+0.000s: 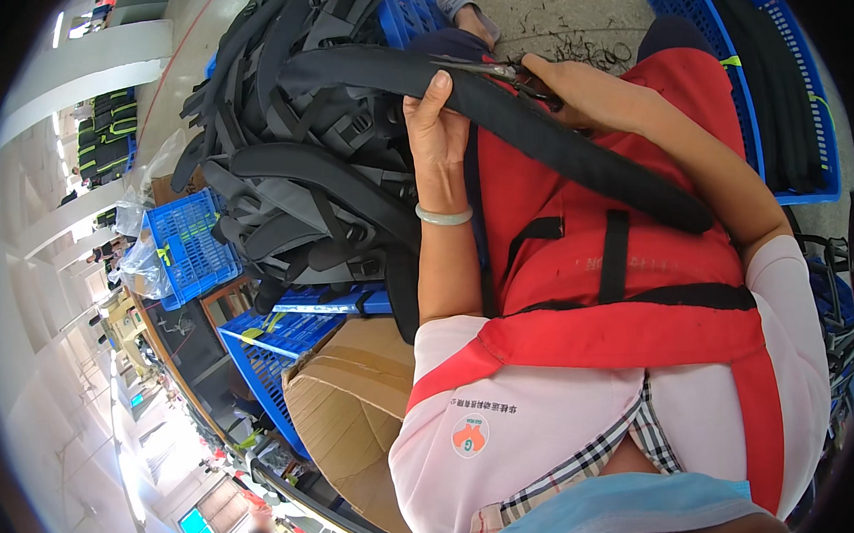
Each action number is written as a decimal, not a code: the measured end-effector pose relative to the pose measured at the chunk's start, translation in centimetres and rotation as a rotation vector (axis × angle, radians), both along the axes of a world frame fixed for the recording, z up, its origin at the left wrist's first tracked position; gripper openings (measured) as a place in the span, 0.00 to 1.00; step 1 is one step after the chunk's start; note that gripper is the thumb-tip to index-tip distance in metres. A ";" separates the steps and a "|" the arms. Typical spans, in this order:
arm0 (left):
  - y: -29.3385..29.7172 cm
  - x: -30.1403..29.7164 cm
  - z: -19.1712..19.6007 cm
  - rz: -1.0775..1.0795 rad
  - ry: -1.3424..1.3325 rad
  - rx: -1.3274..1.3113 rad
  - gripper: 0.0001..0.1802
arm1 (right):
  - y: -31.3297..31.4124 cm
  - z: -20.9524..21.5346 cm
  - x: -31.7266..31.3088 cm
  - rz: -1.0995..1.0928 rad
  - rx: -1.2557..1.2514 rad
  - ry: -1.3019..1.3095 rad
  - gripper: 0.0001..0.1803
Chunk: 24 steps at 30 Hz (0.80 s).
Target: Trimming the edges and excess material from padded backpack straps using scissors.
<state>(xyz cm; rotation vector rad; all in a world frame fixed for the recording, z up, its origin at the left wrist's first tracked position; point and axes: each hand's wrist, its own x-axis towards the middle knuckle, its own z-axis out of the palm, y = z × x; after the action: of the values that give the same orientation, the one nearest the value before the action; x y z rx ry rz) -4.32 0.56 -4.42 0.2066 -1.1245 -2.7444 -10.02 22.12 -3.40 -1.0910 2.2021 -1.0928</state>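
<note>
Both hands [437, 123] grip padded strap [575, 155].

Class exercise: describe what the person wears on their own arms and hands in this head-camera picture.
Both forearms are bare, with short pale pink sleeves ending near the elbows. The left hand has a pale green bangle at its wrist. The right hand is ungloved; no jewellery shows.

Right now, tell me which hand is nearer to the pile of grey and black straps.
Left. The left hand grips the long black padded strap right beside the pile of straps. The right hand holds scissors further from the pile, over the red apron.
</note>
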 end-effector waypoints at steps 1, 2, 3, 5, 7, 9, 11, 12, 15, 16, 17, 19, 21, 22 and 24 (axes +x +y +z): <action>0.0 0.0 -0.1 -0.003 0.005 0.004 0.12 | -0.1 0.1 0.0 -0.002 0.044 -0.021 0.20; -0.1 0.1 -0.1 -0.007 0.010 0.008 0.12 | -0.2 0.1 -0.1 -0.004 0.088 -0.042 0.19; -0.3 0.2 -0.3 -0.004 0.010 0.007 0.12 | -0.3 0.7 -0.1 -0.001 0.087 -0.041 0.19; -0.6 0.4 -0.7 0.010 -0.002 0.023 0.12 | -0.5 2.0 -0.1 -0.013 0.167 -0.196 0.17; 0.0 0.3 -0.7 -0.014 -0.001 0.013 0.12 | 0.0 -0.1 -0.2 -0.035 0.120 -0.130 0.17; 0.7 0.2 -0.7 -0.033 -0.001 0.001 0.12 | 0.1 -1.5 -0.1 -0.051 0.071 -0.065 0.17; 1.4 0.3 -0.8 -0.028 0.000 -0.014 0.12 | -0.2 -1.6 0.2 -0.091 -0.191 0.203 0.15; 1.4 0.4 -0.7 -0.028 0.001 -0.015 0.12 | -0.2 -1.1 0.1 -0.091 -0.192 0.204 0.15; 1.2 0.6 -0.6 -0.042 -0.010 0.008 0.13 | 0.1 0.4 -0.4 -0.048 -0.014 0.003 0.12; 1.1 0.6 -0.8 -0.029 -0.008 0.003 0.13 | 0.1 0.5 -0.3 -0.052 0.005 -0.054 0.11; 0.9 0.5 -0.9 -0.016 -0.006 -0.003 0.13 | 0.1 0.6 -0.3 -0.056 0.025 -0.110 0.10; -0.1 -0.1 -0.7 -0.024 -0.008 0.036 0.14 | 0.2 0.3 -0.1 -0.067 -0.023 -0.092 0.09; -1.1 -0.5 -0.2 0.023 -0.012 0.050 0.14 | 0.2 -0.1 0.0 -0.078 -0.072 -0.073 0.08; -1.0 -0.6 0.0 0.023 -0.011 0.051 0.14 | 0.2 -0.3 0.1 -0.065 -0.124 -0.017 0.10; -0.7 -0.8 0.3 0.039 -0.030 0.058 0.10 | 0.1 -0.7 0.1 -0.057 -0.176 0.040 0.11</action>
<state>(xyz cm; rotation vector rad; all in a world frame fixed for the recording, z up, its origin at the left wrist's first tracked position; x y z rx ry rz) -5.07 -0.18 -4.14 0.2753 -1.0374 -2.7501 -9.93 22.19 -4.07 -1.1381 2.2137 -1.3208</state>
